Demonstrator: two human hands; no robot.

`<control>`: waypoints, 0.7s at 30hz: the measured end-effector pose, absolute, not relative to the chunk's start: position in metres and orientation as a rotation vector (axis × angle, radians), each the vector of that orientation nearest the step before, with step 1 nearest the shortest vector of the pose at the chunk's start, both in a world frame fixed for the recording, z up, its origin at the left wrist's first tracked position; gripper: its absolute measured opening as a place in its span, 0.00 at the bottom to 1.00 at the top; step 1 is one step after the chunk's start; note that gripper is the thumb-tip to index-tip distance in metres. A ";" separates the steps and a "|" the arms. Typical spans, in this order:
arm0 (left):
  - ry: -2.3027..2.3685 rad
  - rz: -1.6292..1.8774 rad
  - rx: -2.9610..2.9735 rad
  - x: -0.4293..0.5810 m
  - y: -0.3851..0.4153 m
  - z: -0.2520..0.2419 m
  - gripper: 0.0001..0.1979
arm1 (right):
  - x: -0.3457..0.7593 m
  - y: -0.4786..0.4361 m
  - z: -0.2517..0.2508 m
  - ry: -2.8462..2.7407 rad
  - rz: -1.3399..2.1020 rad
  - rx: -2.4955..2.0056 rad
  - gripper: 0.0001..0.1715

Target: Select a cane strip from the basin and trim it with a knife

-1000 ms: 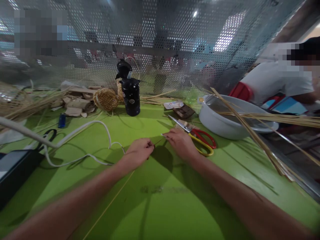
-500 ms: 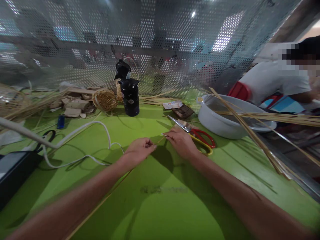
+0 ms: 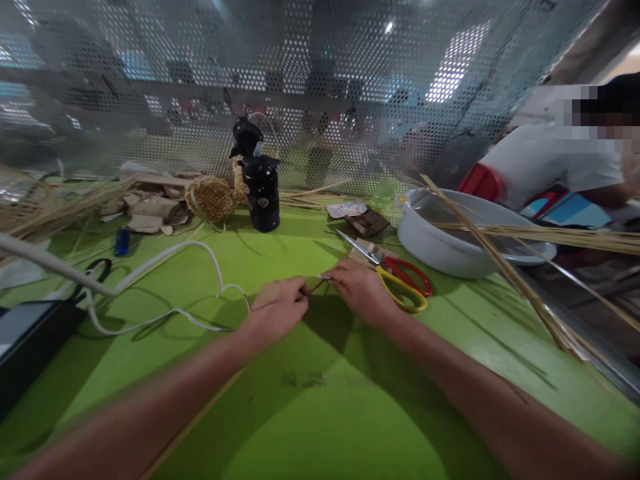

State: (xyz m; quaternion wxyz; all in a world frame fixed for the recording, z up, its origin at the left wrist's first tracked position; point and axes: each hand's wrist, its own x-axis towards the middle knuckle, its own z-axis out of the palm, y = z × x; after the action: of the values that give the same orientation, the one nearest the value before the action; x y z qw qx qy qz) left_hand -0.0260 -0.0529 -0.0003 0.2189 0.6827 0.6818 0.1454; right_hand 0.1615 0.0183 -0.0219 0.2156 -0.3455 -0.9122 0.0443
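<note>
A thin bamboo strip (image 3: 189, 427) comes up from the lower left, passes beneath my left forearm and reaches my left hand (image 3: 283, 303), whose fingers are closed around it. Its short end (image 3: 317, 287) shows between my two hands. My right hand (image 3: 363, 290) is pinched on a small, whitish, blade-like piece (image 3: 323, 277) that meets the strip; its exact kind is too small to tell. Right beside my right hand lie scissors (image 3: 400, 277) with one red and one yellow handle, blades pointing away to the left.
A black bottle (image 3: 263, 193) with its lid up stands near a woven basket (image 3: 210, 199). At the right, bamboo strips (image 3: 500, 257) lie across a white basin (image 3: 440, 247). A white cable (image 3: 173, 250) crosses the green table (image 3: 320, 427) at left. A person (image 3: 555, 153) sits at far right.
My left hand has turned, its knuckles now more on top, and shifted slightly. My right hand has moved a little to the left with the whitish piece.
</note>
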 end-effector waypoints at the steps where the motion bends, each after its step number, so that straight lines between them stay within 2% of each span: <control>1: 1.897 0.389 1.904 -0.026 -0.053 -0.001 0.10 | 0.160 0.015 -0.021 -2.544 0.154 -0.914 0.13; 4: 1.927 0.358 1.941 -0.026 -0.053 -0.003 0.11 | 0.157 0.011 -0.020 -2.575 0.235 -0.829 0.15; 9: 1.892 0.374 1.939 -0.027 -0.052 -0.004 0.12 | 0.159 0.016 -0.017 -2.548 0.140 -1.015 0.12; 15: 1.928 0.330 1.948 -0.027 -0.052 -0.004 0.11 | 0.155 0.008 -0.021 -2.541 0.259 -0.841 0.14; 21: 1.828 0.420 1.764 -0.030 -0.044 0.001 0.12 | 0.157 0.015 -0.019 -2.607 0.082 -1.000 0.13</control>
State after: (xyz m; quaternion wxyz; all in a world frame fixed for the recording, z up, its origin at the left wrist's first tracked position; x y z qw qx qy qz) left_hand -0.0303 -0.0444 0.0014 0.2795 0.6578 0.6817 0.1565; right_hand 0.1569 0.0147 -0.0189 0.1733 -0.3527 -0.9191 0.0289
